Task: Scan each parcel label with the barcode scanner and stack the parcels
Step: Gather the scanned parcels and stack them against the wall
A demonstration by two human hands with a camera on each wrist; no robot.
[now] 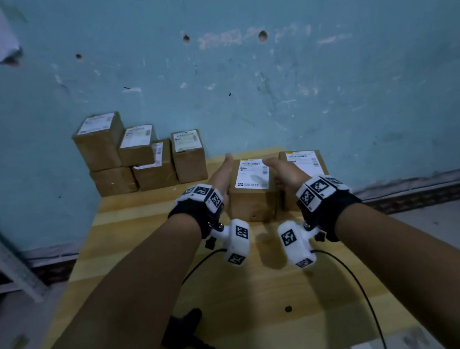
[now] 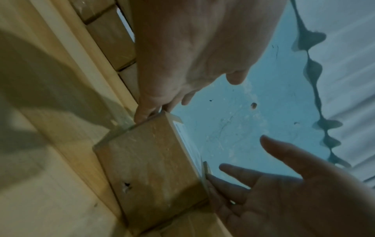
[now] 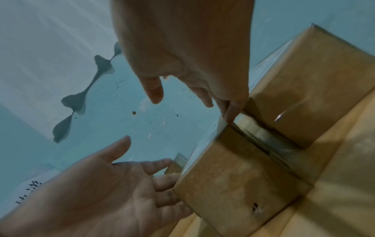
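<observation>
With straight fingers, the left hand (image 1: 221, 179) and right hand (image 1: 285, 175) flank the stiff, probably light parcel (image 1: 252, 192); its taped sides look slippery, so press them firmly.

Brown cardboard parcel (image 1: 252, 192), white label (image 1: 252, 174) facing up, stands near the table's (image 1: 132, 247) far edge. A second labelled parcel (image 1: 305, 163) sits just beside it on the right. Five labelled parcels (image 1: 137, 154) are stacked at the far left corner. The black barcode scanner (image 1: 182, 329) lies near the near edge.
</observation>
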